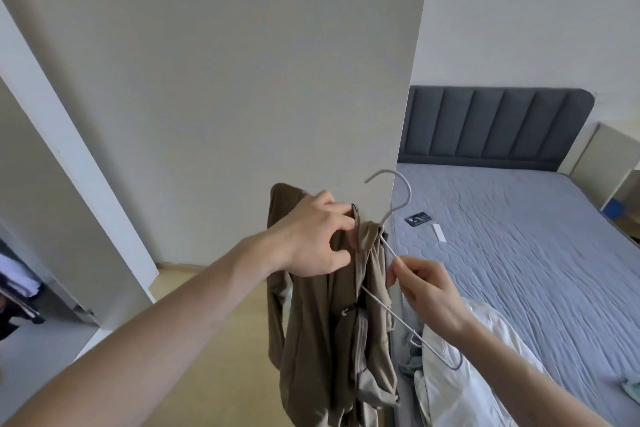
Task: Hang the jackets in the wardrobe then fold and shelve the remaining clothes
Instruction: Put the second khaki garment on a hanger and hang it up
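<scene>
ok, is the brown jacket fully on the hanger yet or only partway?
Partway. The hanger runs into the brown jacket at the collar; its other arm juts out bare. Left hand grips the collar, right hand pinches the wire.

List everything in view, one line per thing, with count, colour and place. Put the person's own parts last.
jacket: one, olive-brown, hanging in mid-air at centre, partly on the hanger
hanger: one, light grey wire, one arm inside the jacket, hook pointing up
bed: one, blue-grey quilted mattress, right side
headboard: one, dark grey padded, at the far end of the bed
phone: one, dark, on the mattress near its left edge
small flat object: one, white, on the mattress beside the phone
white garment: one, on the near edge of the bed
wardrobe panel: one, pale grey, centre
left hand: one, gripping the jacket's collar
right hand: one, pinching the hanger's arm
</scene>
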A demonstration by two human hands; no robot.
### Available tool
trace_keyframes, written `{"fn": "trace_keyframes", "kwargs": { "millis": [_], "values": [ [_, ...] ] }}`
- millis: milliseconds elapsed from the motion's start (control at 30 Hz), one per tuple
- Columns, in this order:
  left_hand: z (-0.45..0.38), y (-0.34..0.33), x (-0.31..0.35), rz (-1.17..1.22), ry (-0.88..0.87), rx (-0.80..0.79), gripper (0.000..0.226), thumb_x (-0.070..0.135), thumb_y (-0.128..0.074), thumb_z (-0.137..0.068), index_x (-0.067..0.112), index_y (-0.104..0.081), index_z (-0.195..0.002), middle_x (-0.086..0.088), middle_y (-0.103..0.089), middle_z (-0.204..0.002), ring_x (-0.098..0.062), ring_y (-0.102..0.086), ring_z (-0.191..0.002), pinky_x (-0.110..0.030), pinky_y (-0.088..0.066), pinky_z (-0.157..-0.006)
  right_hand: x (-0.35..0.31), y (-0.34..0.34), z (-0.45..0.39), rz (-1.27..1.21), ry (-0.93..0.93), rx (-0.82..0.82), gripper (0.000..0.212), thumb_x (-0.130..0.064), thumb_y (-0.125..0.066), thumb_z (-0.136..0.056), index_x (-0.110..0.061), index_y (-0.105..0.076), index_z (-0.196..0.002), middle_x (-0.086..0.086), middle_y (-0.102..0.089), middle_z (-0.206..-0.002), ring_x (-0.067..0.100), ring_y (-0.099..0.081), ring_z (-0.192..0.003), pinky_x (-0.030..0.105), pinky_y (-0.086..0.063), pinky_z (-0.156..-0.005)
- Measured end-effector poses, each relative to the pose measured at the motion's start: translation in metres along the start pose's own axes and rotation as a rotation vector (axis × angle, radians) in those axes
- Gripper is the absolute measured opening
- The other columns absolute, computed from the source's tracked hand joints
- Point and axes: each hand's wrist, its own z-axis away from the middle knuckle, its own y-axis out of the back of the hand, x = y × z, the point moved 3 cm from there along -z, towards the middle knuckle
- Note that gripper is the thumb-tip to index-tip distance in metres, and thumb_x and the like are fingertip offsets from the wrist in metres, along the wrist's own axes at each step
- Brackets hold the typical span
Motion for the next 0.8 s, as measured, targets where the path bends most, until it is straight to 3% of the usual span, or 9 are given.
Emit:
{"fn": "trace_keyframes", "kwargs": {
  "millis": [133, 233, 300, 367, 433, 500, 633, 700, 800],
  "values": [
    [0.001, 0.007, -0.02, -0.06, 0.062, 0.216, 0.006, 0.031, -0.067, -0.079, 0.03, -0.061, -0.079, 0.024, -0.065, -0.113, -0.008, -0.041, -0.109, -0.034, -0.025, -0.096, -0.001, 0.008, 0.001, 0.031, 0.028, 0.028, 0.054, -0.063, -0.054, -0.092, -0.014, -0.064, -0.072, 0.002, -0.024, -0.055, 0.019, -0.019, -0.05, 0.022, -0.021, -0.046],
    [0.002, 0.007, -0.032, -0.014, 0.092, 0.251, 0.024, 0.049, -0.068, -0.081, 0.034, -0.05, -0.087, 0.022, -0.061, -0.093, 0.006, -0.046, -0.103, -0.027, -0.024, -0.101, -0.007, 0.015, 0.0, 0.077, 0.059, 0.054, 0.055, -0.063, -0.053, -0.093, -0.013, -0.066, -0.074, 0.002, -0.025, -0.056, 0.019, -0.022, -0.053, 0.022, -0.022, -0.047],
    [0.002, 0.009, -0.035, 0.052, 0.128, 0.245, 0.03, 0.056, -0.067, -0.085, 0.036, -0.045, -0.091, 0.02, -0.057, -0.081, 0.01, -0.049, -0.092, -0.012, -0.03, -0.087, -0.01, 0.017, 0.0, 0.121, 0.076, 0.058, 0.053, -0.061, -0.054, -0.093, -0.013, -0.068, -0.074, 0.0, -0.026, -0.058, 0.018, -0.024, -0.054, 0.02, -0.023, -0.048],
    [-0.001, 0.009, -0.037, 0.104, 0.153, 0.187, 0.024, 0.052, -0.067, -0.091, 0.036, -0.05, -0.093, 0.014, -0.056, -0.072, -0.002, -0.054, -0.074, -0.017, -0.034, -0.065, -0.013, 0.016, 0.001, 0.137, 0.082, 0.065, 0.049, -0.058, -0.056, -0.092, -0.015, -0.07, -0.075, -0.003, -0.027, -0.057, 0.016, -0.024, -0.052, 0.02, -0.023, -0.048],
    [-0.003, 0.008, -0.039, 0.12, 0.154, 0.16, 0.016, 0.049, -0.065, -0.094, 0.034, -0.06, -0.092, 0.007, -0.055, -0.066, -0.012, -0.051, -0.065, -0.026, -0.034, -0.057, -0.015, 0.016, 0.002, 0.161, 0.103, 0.104, 0.035, -0.05, -0.061, -0.094, -0.02, -0.074, -0.079, -0.008, -0.034, -0.053, 0.013, -0.028, -0.049, 0.02, -0.025, -0.048],
    [-0.003, 0.009, -0.042, 0.111, 0.174, 0.183, 0.015, 0.048, -0.065, -0.095, 0.033, -0.065, -0.091, 0.006, -0.056, -0.065, -0.011, -0.051, -0.064, -0.029, -0.036, -0.058, -0.018, 0.019, 0.005, 0.195, 0.166, 0.251, 0.01, -0.031, -0.07, -0.095, -0.028, -0.076, -0.088, -0.01, -0.055, -0.062, 0.008, -0.045, -0.054, 0.019, -0.036, -0.053],
    [-0.001, 0.017, -0.049, 0.105, 0.227, 0.248, 0.02, 0.051, -0.063, -0.096, 0.032, -0.069, -0.091, 0.008, -0.064, -0.071, -0.01, -0.057, -0.069, -0.034, -0.048, -0.065, -0.017, 0.021, 0.032, 0.301, 0.421, 0.585, 0.019, -0.01, -0.069, -0.09, -0.028, -0.066, -0.091, -0.01, -0.063, -0.088, 0.017, -0.059, -0.082, 0.023, -0.044, -0.072],
    [-0.002, 0.024, -0.049, 0.096, 0.24, 0.285, 0.022, 0.052, -0.063, -0.095, 0.032, -0.07, -0.09, 0.007, -0.063, -0.068, -0.01, -0.056, -0.067, -0.034, -0.048, -0.064, -0.01, 0.006, 0.046, 0.359, 0.497, 0.491, 0.018, -0.013, -0.066, -0.087, -0.031, -0.062, -0.087, -0.011, -0.062, -0.083, 0.015, -0.058, -0.075, 0.02, -0.042, -0.068],
    [-0.005, 0.032, -0.046, 0.08, 0.258, 0.32, 0.021, 0.053, -0.065, -0.094, 0.033, -0.071, -0.091, 0.01, -0.061, -0.067, -0.004, -0.055, -0.066, -0.03, -0.042, -0.062, 0.017, -0.021, 0.048, 0.403, 0.25, 0.265, 0.011, -0.027, -0.07, -0.084, -0.034, -0.064, -0.088, -0.013, -0.061, -0.075, 0.013, -0.059, -0.063, 0.013, -0.04, -0.06]
  ]
}}
